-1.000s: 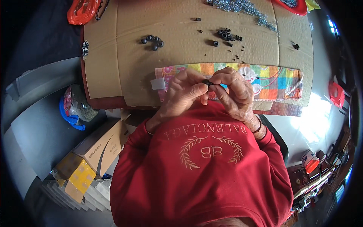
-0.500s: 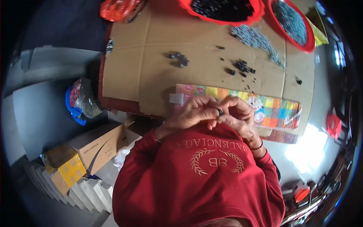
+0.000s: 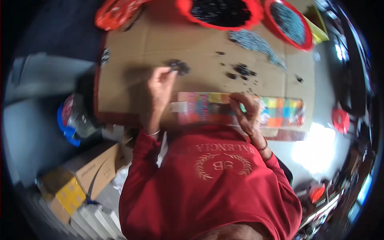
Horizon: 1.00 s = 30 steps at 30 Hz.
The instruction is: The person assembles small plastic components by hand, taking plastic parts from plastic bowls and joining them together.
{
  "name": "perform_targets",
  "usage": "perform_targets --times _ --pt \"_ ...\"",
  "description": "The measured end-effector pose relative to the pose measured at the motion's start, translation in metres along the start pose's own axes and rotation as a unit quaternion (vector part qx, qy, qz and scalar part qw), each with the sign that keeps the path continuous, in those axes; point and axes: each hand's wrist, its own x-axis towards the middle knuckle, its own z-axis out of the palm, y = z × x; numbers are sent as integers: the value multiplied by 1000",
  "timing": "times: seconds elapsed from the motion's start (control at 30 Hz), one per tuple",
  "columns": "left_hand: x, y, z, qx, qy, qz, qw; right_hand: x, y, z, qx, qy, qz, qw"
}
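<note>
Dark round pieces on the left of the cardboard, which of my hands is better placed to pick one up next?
Probably your left hand: it is right at the edge of the dark pieces, while your right hand is over the checkered cloth, well away from them.

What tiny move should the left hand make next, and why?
Probably the left hand should open slightly: its fingertips are at the edge of the small dark pieces on the cardboard, and opening would suit either releasing or picking up. Blur hides whether it holds anything.
</note>
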Motion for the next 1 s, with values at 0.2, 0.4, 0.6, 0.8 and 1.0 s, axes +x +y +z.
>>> perform_targets --times 0.2,0.4,0.6,0.8,1.0 --pt "1 1 42 59 -46 -1 997 9 58 -59 -148 147 -27 978" --pt "-9 28 65 105 -61 -43 992 17 86 -121 -181 215 -11 959" --pt "-12 44 68 133 -58 -46 988 45 102 -172 -331 257 -72 905" --pt "-20 61 62 103 -37 -35 993 75 110 -197 -453 234 52 859" --pt "-39 119 81 191 4 169 967 74 109 -201 -405 197 36 892"
